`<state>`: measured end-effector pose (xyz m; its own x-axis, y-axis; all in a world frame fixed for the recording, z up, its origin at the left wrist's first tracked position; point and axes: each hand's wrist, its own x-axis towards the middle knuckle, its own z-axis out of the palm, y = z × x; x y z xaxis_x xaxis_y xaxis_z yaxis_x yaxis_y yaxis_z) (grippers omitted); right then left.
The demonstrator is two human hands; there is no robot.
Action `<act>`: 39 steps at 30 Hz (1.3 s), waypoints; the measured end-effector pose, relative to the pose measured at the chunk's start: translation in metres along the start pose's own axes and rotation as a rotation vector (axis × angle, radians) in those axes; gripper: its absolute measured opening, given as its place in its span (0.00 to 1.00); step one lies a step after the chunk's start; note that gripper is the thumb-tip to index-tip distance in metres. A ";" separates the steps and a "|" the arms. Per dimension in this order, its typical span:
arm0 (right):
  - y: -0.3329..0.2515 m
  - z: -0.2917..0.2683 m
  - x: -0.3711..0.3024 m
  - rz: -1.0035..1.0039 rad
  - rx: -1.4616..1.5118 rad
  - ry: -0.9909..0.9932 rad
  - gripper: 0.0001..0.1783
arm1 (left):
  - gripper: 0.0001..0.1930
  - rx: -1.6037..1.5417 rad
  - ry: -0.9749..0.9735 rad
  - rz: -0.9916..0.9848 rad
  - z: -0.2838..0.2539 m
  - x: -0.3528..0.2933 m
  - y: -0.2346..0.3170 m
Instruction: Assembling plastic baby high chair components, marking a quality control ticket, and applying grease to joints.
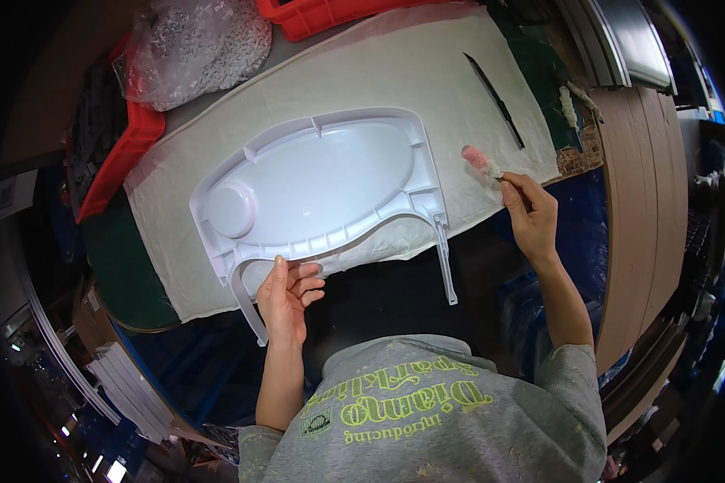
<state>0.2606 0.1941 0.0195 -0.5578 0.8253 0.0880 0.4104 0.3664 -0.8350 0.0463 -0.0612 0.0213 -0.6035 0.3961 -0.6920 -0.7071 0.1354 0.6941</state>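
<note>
Watching from afar, I see a broad white plastic tray (330, 181) with a ribbed rim and two slender prongs, lying on a surface covered with cream cloth (451, 80). At the tray's near edge is the left hand (283, 304), thumb at the rim, fingers loosely spread (whether it grips, I cannot tell). Right of the tray and apart from it, the right hand (536, 225) pinches a short stick wrapped in pink and white material (477, 159). A slim black knife-shaped tool (496, 101) lies off the tray's far right; beyond its far left is a clear plastic bag of small white pieces (201, 52).
</note>
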 end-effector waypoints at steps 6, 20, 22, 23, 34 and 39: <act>0.000 0.011 -0.013 -0.052 0.070 -0.034 0.07 | 0.13 0.074 0.087 -0.017 0.010 0.013 0.003; -0.053 0.020 -0.038 -0.002 0.555 -0.084 0.06 | 0.18 0.352 -0.106 0.566 -0.101 -0.031 0.087; -0.071 0.032 -0.042 -0.030 0.638 -0.166 0.06 | 0.15 0.645 -0.263 0.502 -0.114 -0.045 0.088; -0.079 0.037 -0.044 -0.069 0.701 -0.243 0.06 | 0.14 0.617 -0.314 0.513 -0.112 -0.051 0.080; -0.152 0.070 -0.072 -0.587 0.645 -0.564 0.06 | 0.11 0.670 -0.523 0.563 -0.114 -0.075 0.057; -0.146 0.050 -0.091 -0.647 0.721 -0.651 0.06 | 0.10 0.685 -0.496 0.627 -0.114 -0.076 0.052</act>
<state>0.2150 0.0437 0.1064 -0.8634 0.1210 0.4899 -0.4743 0.1369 -0.8697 0.0132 -0.1876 0.0876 -0.4617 0.8791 -0.1188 0.1325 0.2008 0.9706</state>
